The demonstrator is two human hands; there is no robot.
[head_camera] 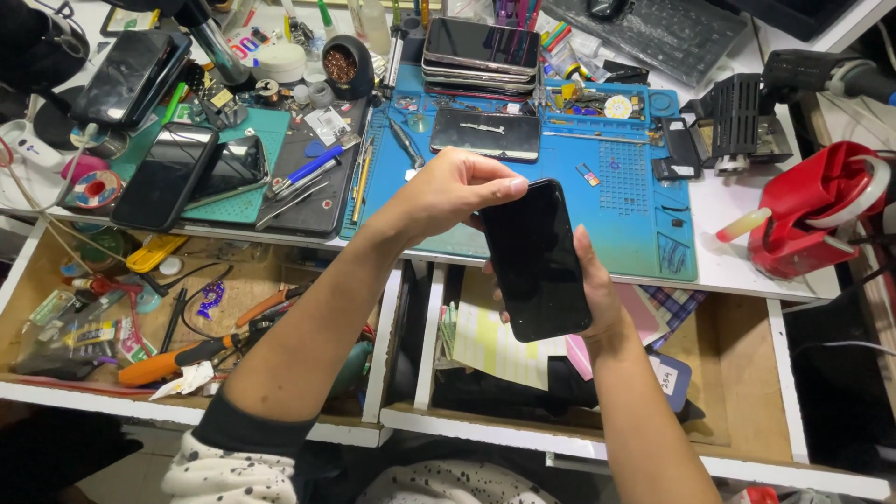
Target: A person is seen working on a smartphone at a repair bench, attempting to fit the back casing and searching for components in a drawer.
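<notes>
While the open drawers (233,308) below are keeping tools within reach, the left hand (448,191) is pinching the top edge of the phone (534,259), apparently steadying it. The right hand (597,299) is cradling the phone from beneath, screen up. The phone is sitting between both hands, in front of the blue mat (635,187).

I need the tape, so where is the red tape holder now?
In the head view, the red tape holder sits at the right on the white worktop, beside the blue mat.
</notes>
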